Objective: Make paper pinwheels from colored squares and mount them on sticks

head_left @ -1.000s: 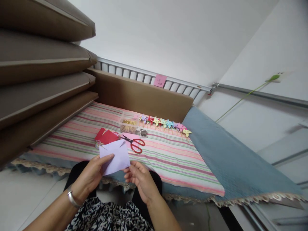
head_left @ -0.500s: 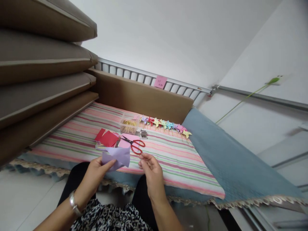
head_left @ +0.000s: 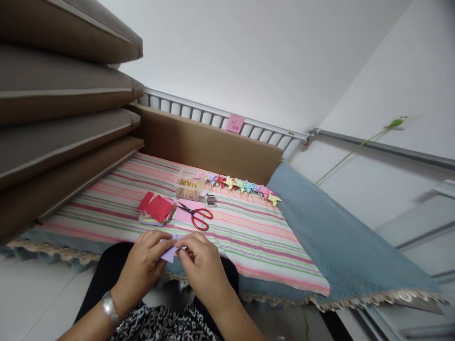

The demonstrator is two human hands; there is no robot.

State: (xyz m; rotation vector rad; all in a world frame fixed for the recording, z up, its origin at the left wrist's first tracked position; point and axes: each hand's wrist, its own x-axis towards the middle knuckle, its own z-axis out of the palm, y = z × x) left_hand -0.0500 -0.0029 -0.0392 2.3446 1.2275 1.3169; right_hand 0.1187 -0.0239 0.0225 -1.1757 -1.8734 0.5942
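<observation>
A small piece of purple paper (head_left: pixel 168 255) is pinched between both hands above my lap, at the near edge of the striped cloth. My left hand (head_left: pixel 145 258) grips its left side, fingers over the top. On the other side, my right hand (head_left: pixel 202 260) pinches its right edge with thumb and forefinger; part of the paper is hidden behind the fingers. Just beyond lie red-handled scissors (head_left: pixel 199 218), partly on a pink paper stack (head_left: pixel 183 215). To their left is a pile of red and other coloured paper (head_left: pixel 158 208).
A clear plastic box (head_left: pixel 188 184) holds thin wooden sticks, beside a small box with dark metal bits (head_left: pixel 210 200). Paper pinwheels (head_left: pixel 249 186) stand in a row near the brown board (head_left: pixel 206 142). Stacked cushions (head_left: pixel 67 113) rise at the left. A pink note (head_left: pixel 235 123) hangs on the rail.
My right hand has moved left and down to the purple paper and now pinches it. My left hand has turned over the paper, which shows smaller and lower than before.
</observation>
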